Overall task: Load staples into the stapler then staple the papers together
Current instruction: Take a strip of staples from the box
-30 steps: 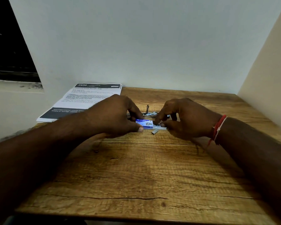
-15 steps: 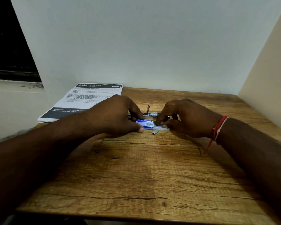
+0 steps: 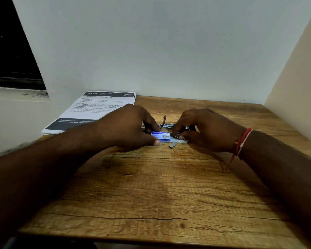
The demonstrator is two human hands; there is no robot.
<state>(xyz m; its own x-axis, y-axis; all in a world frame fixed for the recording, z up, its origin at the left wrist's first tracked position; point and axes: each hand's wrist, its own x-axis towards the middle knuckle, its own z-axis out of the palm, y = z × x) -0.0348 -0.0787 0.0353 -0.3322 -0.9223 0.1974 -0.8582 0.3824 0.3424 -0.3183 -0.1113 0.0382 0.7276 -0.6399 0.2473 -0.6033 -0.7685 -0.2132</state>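
Change: almost nothing has shifted since the earlier frames; both hands stay bent over the same spot and the loose strip lies where it lay.
Left hand [image 3: 127, 128]: fingers curled and pressed around the near end of the staple box [image 3: 161, 136], pinning it to the table [image 3: 151, 186].
Right hand [image 3: 203, 130]: fingertips pinched at the pulled-out white tray [image 3: 180, 140] of the box, apparently picking at staples; what they grip is too small to tell.
Loose staples [image 3: 172, 145]: short strip on the wood, just nearer than the right fingertips.
Stapler [image 3: 166, 124]: lies open just beyond both hands, partly hidden.
Papers [image 3: 99, 109]: beyond the left wrist, untouched.
Handling: a staple strip is likely light, stiff and brittle; pinch its long sides gently so it does not snap.
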